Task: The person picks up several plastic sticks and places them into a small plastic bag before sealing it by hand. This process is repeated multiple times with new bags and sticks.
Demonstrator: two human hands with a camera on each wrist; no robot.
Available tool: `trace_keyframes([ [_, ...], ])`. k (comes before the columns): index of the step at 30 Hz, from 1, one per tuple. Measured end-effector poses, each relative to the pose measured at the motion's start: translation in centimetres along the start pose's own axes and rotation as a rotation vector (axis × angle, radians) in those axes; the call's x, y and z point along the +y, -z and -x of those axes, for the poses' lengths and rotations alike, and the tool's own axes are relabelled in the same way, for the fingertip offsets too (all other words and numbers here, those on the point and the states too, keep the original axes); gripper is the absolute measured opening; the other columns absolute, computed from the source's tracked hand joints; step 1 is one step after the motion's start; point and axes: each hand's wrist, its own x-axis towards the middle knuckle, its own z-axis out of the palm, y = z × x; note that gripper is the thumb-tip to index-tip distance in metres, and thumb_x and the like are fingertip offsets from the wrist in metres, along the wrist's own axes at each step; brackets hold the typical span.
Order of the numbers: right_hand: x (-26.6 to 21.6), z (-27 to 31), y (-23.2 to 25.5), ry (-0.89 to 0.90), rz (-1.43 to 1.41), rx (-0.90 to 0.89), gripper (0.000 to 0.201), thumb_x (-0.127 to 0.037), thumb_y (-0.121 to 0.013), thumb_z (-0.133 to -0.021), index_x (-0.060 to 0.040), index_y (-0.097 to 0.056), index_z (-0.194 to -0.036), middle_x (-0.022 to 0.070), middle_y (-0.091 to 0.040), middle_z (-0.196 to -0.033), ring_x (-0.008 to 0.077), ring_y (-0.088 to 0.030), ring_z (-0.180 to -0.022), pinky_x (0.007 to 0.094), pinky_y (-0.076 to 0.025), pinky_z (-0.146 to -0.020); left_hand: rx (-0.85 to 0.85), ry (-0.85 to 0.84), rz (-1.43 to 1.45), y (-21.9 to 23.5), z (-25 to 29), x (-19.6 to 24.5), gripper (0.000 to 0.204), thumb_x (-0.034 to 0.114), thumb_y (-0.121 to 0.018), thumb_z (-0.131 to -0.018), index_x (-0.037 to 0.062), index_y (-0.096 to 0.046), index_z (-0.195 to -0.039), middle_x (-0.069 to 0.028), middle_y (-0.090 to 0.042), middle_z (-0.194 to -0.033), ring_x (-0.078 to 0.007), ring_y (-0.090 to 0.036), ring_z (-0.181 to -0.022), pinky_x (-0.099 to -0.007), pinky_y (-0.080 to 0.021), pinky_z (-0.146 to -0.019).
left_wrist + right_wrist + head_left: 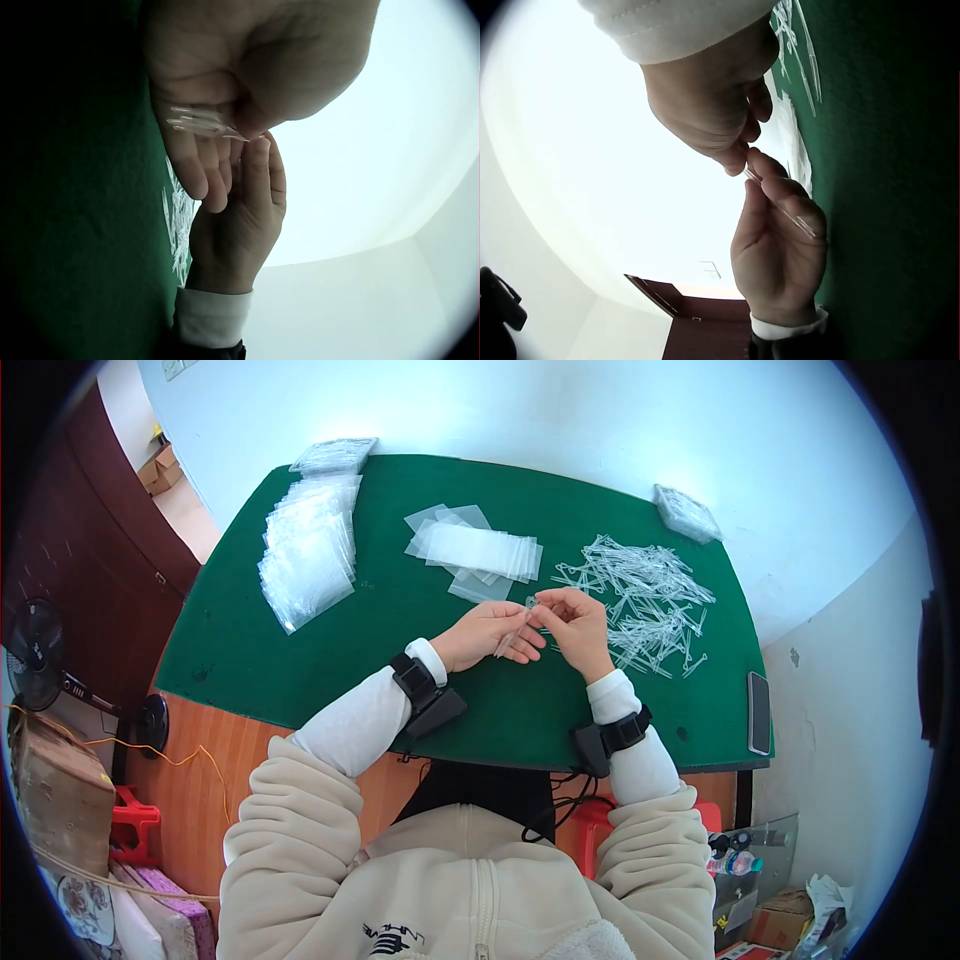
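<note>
Over the middle of the green table, my left hand (480, 636) holds a few thin clear plastic sticks (196, 121). Thumb and forefinger pinch them, while the other fingers extend beneath. Their prong-like ends lie across the palm in the left wrist view. My right hand (580, 632) meets it from the right, thumb and forefinger pinching the sticks' other end, which those fingertips mostly cover. In the right wrist view the sticks (804, 225) slant over the left hand's fingers. Beside my right hand spreads a loose pile of similar clear sticks (650, 585), some with small rings at one end.
Clear flat bags (480, 550) lie behind my hands, and a larger fanned row of bags (312, 545) is at the left. Wrapped packs stand at the back left (335, 456) and back right (688, 513). A phone (759, 712) lies by the right edge of the green table (250, 670).
</note>
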Motion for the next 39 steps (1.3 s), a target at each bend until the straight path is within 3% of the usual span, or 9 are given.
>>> trace_keyframes([
  [10,-0.1,0.1,0.0,0.017,0.06,0.017,0.017,-0.001,-0.068,-0.075,-0.0017,-0.067,-0.091,0.0003,-0.062,-0.075,0.004,-0.052,-0.061,0.0174,-0.042,-0.054,-0.034,0.007,0.006,0.0,0.0,-0.1,0.028,0.025,-0.037,-0.098,0.0038,-0.051,-0.109,-0.0079,-0.061,-0.094,-0.0155,-0.062,-0.08,-0.0272,-0.051,-0.072],
  [15,-0.2,-0.2,0.2,-0.015,-0.057,0.021,0.012,-0.003,-0.067,-0.077,-0.0008,-0.067,-0.089,-0.0001,-0.062,-0.075,0.0041,-0.053,-0.061,0.0183,-0.043,-0.054,0.011,-0.025,0.004,0.3,-0.1,-0.3,0.025,0.023,-0.038,-0.098,0.0035,-0.051,-0.105,-0.0017,-0.054,-0.079,-0.0084,-0.05,-0.062,-0.0217,-0.042,-0.057],
  [18,0.6,-1.2,3.1,-0.072,0.093,0.102,0.012,-0.007,-0.068,-0.073,-0.0037,-0.069,-0.084,0.0042,-0.064,-0.071,0.0118,-0.06,-0.062,0.0237,-0.046,-0.055,0.007,-0.109,0.018,1.1,-0.4,-0.5,0.023,0.022,-0.038,-0.097,0.0033,-0.05,-0.103,0.0012,-0.049,-0.072,-0.0056,-0.04,-0.055,-0.0195,-0.034,-0.051],
  [19,0.8,-1.0,4.0,-0.075,0.095,0.103,0.012,-0.007,-0.068,-0.073,-0.0037,-0.069,-0.084,0.0042,-0.064,-0.071,0.0118,-0.06,-0.062,0.0237,-0.046,-0.055,0.081,-0.114,0.035,1.3,-0.4,-0.5,0.022,0.021,-0.039,-0.097,0.0033,-0.051,-0.102,0.0018,-0.047,-0.071,-0.0052,-0.037,-0.054,-0.0194,-0.031,-0.05],
  [22,1.5,-0.9,5.9,-0.041,0.75,0.038,0.008,-0.008,-0.067,-0.074,-0.0055,-0.068,-0.081,0.0077,-0.065,-0.075,0.0188,-0.061,-0.066,0.0287,-0.047,-0.061,0.231,-0.125,0.062,1.4,-0.2,0.0,0.02,0.019,-0.039,-0.097,0.0032,-0.051,-0.099,0.0031,-0.044,-0.069,-0.0045,-0.031,-0.053,-0.0192,-0.025,-0.048],
  [26,0.9,-0.5,6.6,-0.104,0.886,-0.055,0.007,-0.008,-0.067,-0.069,-0.0082,-0.068,-0.076,0.0099,-0.064,-0.076,0.026,-0.06,-0.073,0.034,-0.047,-0.066,0.34,-0.146,0.097,1.5,-0.1,0.3,0.021,0.018,-0.039,-0.096,0.0023,-0.053,-0.097,0.0029,-0.045,-0.069,-0.004,-0.033,-0.054,-0.0186,-0.027,-0.048],
  [35,0.4,-0.4,6.3,-0.136,0.953,-0.188,0.003,-0.009,-0.066,-0.068,-0.0075,-0.065,-0.07,0.008,-0.061,-0.073,0.0255,-0.058,-0.075,0.037,-0.047,-0.067,0.308,-0.144,0.092,1.3,-0.3,0.0,0.023,0.017,-0.04,-0.096,0.0002,-0.055,-0.097,0.0022,-0.045,-0.07,-0.0045,-0.035,-0.056,-0.0188,-0.029,-0.049],
  [39,1.0,-0.3,5.2,0.065,1.011,-0.132,0.001,-0.009,-0.063,-0.072,-0.0094,-0.063,-0.071,0.0079,-0.062,-0.078,0.0271,-0.058,-0.075,0.0389,-0.046,-0.068,0.311,-0.168,0.036,1.1,-0.2,0.1,0.023,0.017,-0.04,-0.096,0.0003,-0.056,-0.099,0.002,-0.046,-0.071,-0.0045,-0.037,-0.057,-0.0187,-0.031,-0.05],
])
